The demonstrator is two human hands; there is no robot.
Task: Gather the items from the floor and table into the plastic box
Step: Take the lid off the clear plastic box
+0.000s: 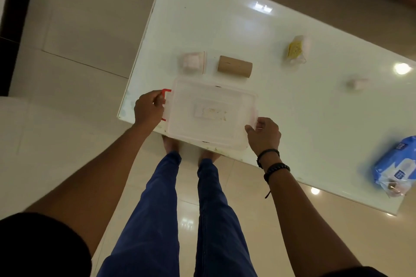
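A clear plastic box point(209, 112) with its lid on lies at the near corner of the white table point(236, 24). My left hand point(148, 109) grips its red latch point(166, 92) on the left end. At the right end, my right hand point(264, 134) holds the box's other latch. Beyond the box lie a cardboard tube point(234, 66) and a small clear zip bag point(194, 62) with something pale inside. Farther right sit a yellow-and-white packet point(296, 49) and a small white object point(358, 83). A blue wipes pack point(396, 166) rests at the table's right edge.
Glossy cream floor tiles point(74, 40) surround the table. My legs in blue trousers point(162, 209) stand at the table's near edge, feet partly under it. A dark strip point(13, 29) runs along the far left.
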